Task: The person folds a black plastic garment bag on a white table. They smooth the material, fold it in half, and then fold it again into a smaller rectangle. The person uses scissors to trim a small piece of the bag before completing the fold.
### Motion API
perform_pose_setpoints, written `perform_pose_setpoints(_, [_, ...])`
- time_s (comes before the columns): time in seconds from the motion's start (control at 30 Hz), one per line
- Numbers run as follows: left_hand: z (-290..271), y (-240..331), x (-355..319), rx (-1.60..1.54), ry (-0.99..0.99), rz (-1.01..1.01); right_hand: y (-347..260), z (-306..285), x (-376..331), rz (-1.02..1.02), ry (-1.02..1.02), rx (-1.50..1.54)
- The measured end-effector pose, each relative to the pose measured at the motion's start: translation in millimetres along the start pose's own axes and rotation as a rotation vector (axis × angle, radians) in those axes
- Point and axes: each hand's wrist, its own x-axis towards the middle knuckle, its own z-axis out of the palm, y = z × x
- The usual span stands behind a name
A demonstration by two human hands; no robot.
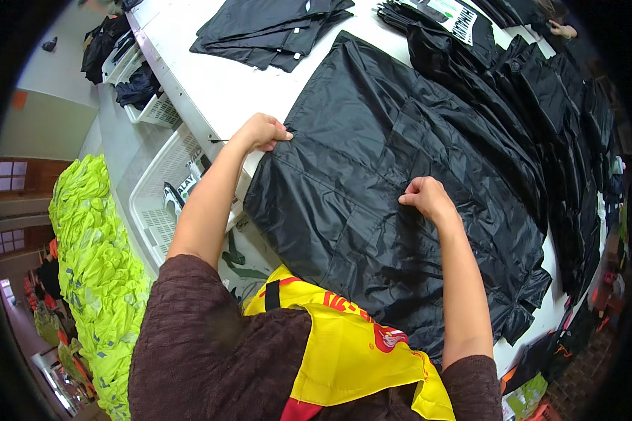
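Note:
A large black shiny garment (372, 161) lies spread on a white table (218, 84) in front of me. My left hand (263, 131) pinches the garment's left edge near the table's side. My right hand (427, 196) is closed on a fold of the same fabric near its middle. Both forearms reach in from the lower edge, over a yellow and red apron (344, 351) on my chest.
Folded black garments (274, 28) are stacked at the far side of the table, and more black fabric (555, 105) is piled along the right. White plastic baskets (154, 203) stand left of the table. A heap of neon yellow vests (95, 259) lies on the floor at left.

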Motion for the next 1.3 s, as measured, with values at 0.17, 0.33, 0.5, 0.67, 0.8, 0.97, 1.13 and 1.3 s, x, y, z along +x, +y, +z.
perform_pose_setpoints(0.17, [1,5,7,-0.008,-0.011,-0.043,1,-8,2,0.0,0.003,-0.08])
perform_pose_setpoints(0.33, [9,-14,-3,-0.059,0.106,0.206,44,35,-35,-0.556,0.559,-0.131])
perform_pose_setpoints(0.5, [17,-10,11,0.207,0.62,0.581,107,43,-177,-0.387,0.92,-0.217])
perform_pose_setpoints(0.67, [10,14,66,0.449,0.662,0.859,295,44,-313,0.34,1.334,0.163])
perform_pose_setpoints(0.8, [9,28,89,0.567,0.616,0.807,443,64,-405,0.85,1.21,-0.302])
perform_pose_setpoints(0.97, [3,21,85,0.467,0.667,0.852,486,82,-413,0.958,1.128,-0.08])
perform_pose_setpoints(1.13, [-2,14,71,-0.211,0.389,0.563,471,84,-398,1.043,0.882,-0.141])
perform_pose_setpoints(1.3, [-5,9,75,0.183,0.643,0.692,467,85,-394,1.03,1.121,-0.4])
